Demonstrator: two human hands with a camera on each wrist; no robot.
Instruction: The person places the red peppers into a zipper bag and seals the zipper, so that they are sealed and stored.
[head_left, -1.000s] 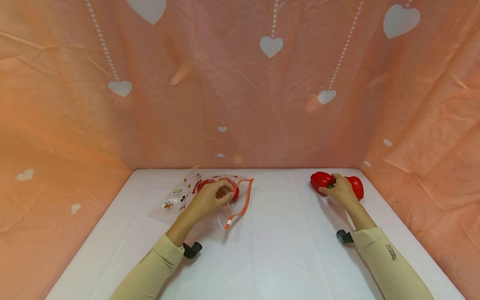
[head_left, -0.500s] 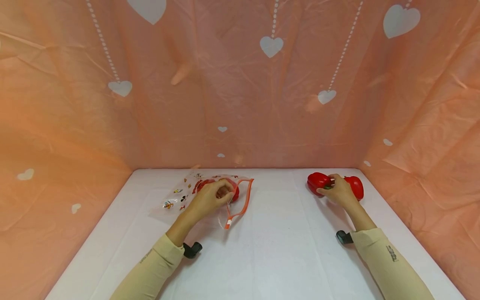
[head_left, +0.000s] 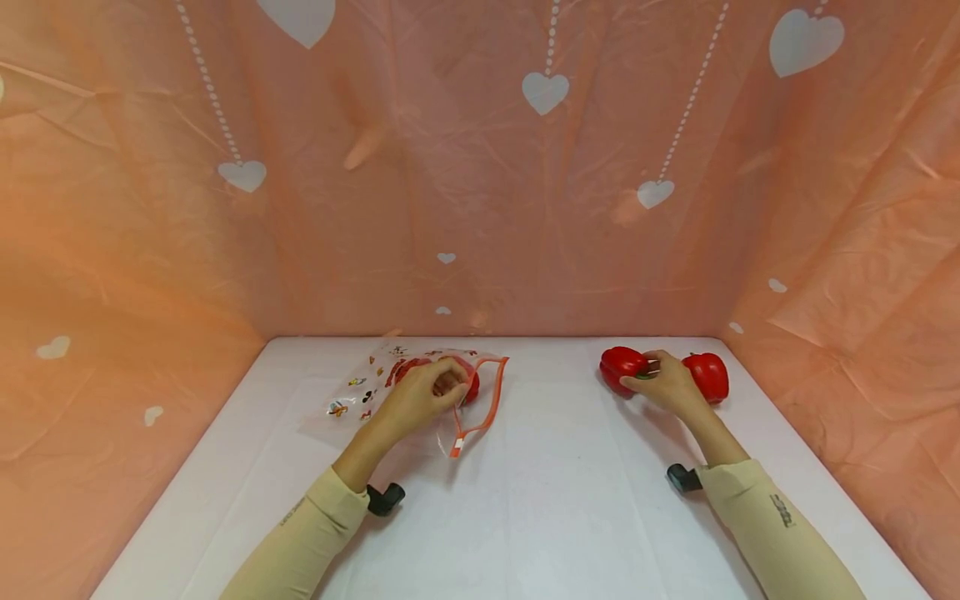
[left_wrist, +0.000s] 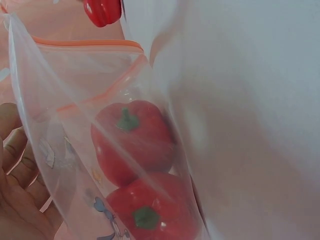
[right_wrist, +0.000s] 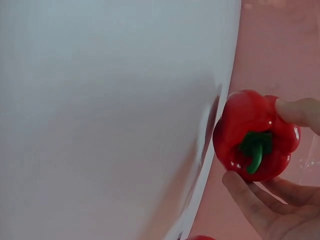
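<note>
My right hand (head_left: 670, 385) grips a red bell pepper (head_left: 622, 369) at the back right, its thumb and fingers on opposite sides of the fruit. The right wrist view shows that pepper (right_wrist: 257, 135) with its green stem facing the camera. On the left, my left hand (head_left: 425, 390) pinches the upper edge of a clear zip bag (head_left: 330, 421) with cartoon prints and an orange zip strip. Inside the bag, two red bell peppers (left_wrist: 132, 142) lie one beside the other. The bag's mouth gapes toward the right.
Another red bell pepper (head_left: 707, 377) rests on the white table (head_left: 555, 500), just right of my right wrist. Behind the table hangs a peach curtain (head_left: 480, 208) with white hearts. Each sleeve has a black wrist camera (head_left: 386, 500) at its cuff.
My right hand has drawn its bell pepper a little to the left, widening the space to the other pepper on the right. The left hand and the bag have stayed put.
</note>
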